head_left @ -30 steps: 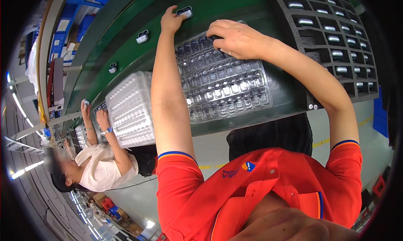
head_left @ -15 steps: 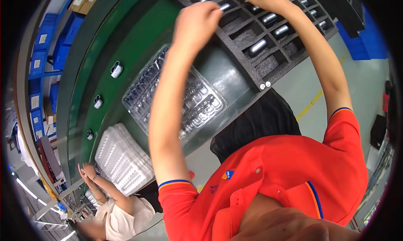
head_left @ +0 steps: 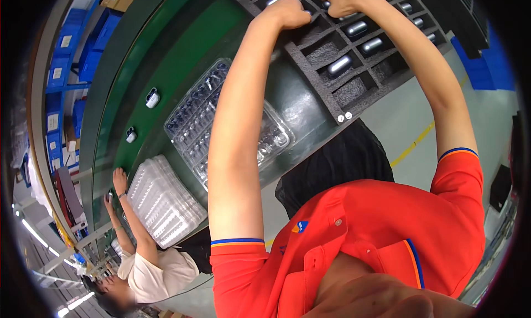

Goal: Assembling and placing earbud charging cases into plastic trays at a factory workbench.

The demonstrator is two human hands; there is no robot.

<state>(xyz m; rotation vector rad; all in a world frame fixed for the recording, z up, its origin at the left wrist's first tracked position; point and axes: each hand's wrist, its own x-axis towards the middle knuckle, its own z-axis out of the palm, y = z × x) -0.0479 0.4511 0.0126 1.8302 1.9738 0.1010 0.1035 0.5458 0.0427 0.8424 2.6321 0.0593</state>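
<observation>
Over the grey foam tray (head_left: 310,69) at the top, my left hand (head_left: 286,13) is curled, its fingertips pressed together above a compartment. Close by on its right, my right hand (head_left: 344,0) bends its fingers down into the tray in a pinch. A dark, shiny bit shows at the fingertips of each hand, too small and covered to name. Glossy dark rounded cases (head_left: 339,66) lie in many of the compartments; a compartment (head_left: 354,91) near the tray's front corner holds none.
Left of the tray lies a clear plastic blister tray (head_left: 188,116) with small parts. Beyond it, white earbud cases (head_left: 152,97) sit on the green belt (head_left: 182,58). Stacked clear trays (head_left: 166,202) stand nearer a co-worker (head_left: 160,273). Blue bins (head_left: 61,69) line the far left.
My left hand has moved right and lower into the foam tray, closer to my right hand. The co-worker's hands have reached forward over the belt, where a small case lay before.
</observation>
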